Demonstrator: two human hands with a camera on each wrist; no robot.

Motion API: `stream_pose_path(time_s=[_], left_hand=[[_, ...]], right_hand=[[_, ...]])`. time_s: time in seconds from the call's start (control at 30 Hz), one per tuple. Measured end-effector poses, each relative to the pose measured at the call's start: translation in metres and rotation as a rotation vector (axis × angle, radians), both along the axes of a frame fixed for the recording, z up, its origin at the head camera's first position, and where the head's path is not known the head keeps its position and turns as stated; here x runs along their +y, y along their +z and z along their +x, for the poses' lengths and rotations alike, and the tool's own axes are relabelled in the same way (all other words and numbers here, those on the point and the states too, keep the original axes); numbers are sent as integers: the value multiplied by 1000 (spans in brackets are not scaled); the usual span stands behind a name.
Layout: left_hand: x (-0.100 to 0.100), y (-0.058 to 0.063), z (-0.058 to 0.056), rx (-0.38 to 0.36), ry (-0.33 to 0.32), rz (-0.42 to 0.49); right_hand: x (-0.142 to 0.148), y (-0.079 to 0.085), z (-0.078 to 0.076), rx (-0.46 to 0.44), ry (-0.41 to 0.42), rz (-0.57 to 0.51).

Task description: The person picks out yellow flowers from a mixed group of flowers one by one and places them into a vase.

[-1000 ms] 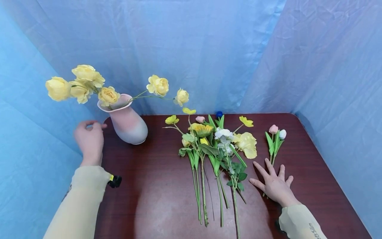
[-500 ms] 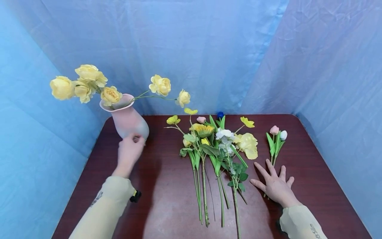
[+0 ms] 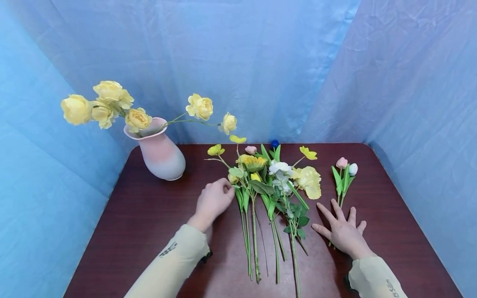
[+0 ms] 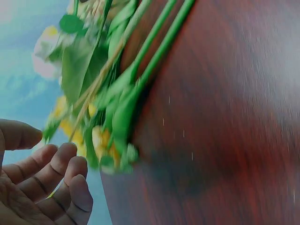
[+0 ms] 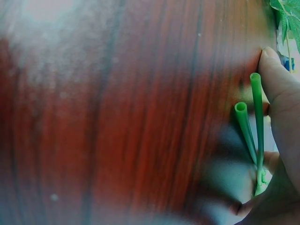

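Head cam high, fwd/down; wrist cams close; head, L share flowers.

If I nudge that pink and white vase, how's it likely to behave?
The vase may tip under a high push, since its yellow blooms lean far out above it. Its rounded lower body narrows toward the base, so it might rock before sliding. Its smooth, rigid look suggests it could be fragile, though the material can't be confirmed.
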State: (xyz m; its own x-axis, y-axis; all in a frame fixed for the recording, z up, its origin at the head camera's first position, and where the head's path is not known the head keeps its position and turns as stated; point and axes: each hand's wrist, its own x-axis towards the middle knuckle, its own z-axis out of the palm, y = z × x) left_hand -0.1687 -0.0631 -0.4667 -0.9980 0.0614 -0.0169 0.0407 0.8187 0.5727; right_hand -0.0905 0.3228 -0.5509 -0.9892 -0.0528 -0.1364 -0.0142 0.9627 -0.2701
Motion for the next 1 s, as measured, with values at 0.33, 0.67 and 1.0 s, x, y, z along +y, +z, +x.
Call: stream_pose_path(time_s=[0.33, 0.67, 1.0], left_hand=[[55, -15, 14, -94, -159, -196], [83, -34, 28, -120, -189, -318], [78, -38, 29, -63, -218, -353]], right_hand=[[1, 0, 0, 5, -2, 3], [2, -3, 0, 6, -1, 15], [0, -1, 0, -2, 5, 24]])
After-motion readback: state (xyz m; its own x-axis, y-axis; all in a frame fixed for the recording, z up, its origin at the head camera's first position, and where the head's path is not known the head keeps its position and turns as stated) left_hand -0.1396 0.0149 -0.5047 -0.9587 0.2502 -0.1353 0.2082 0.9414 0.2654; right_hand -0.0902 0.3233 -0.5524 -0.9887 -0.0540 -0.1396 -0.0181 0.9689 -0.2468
